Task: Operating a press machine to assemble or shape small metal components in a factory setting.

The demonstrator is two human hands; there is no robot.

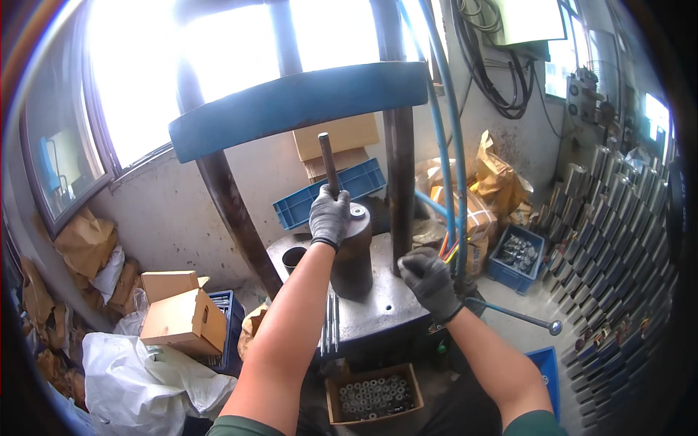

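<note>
My left hand (331, 214), in a grey glove, is wrapped round a dark metal rod (327, 156) that stands nearly upright. It is beside the top of a thick dark cylinder (352, 258) on the metal press table (389, 283). A small round metal ring (357, 211) sits on that cylinder's top. My right hand (430, 282), gloved too, is closed above the table's right side, near a press column (400, 182); what its fingers hold, if anything, is hidden. A lever with a round knob (556, 328) reaches out to the right below that wrist.
A blue crossbeam (298, 105) spans the columns above my hands. Several thin rods (331, 323) and a short tube (293, 258) are on the table. Below is a carton of metal rings (374, 392). Stacked metal cylinders (611, 254) and a blue bin (516, 258) stand right.
</note>
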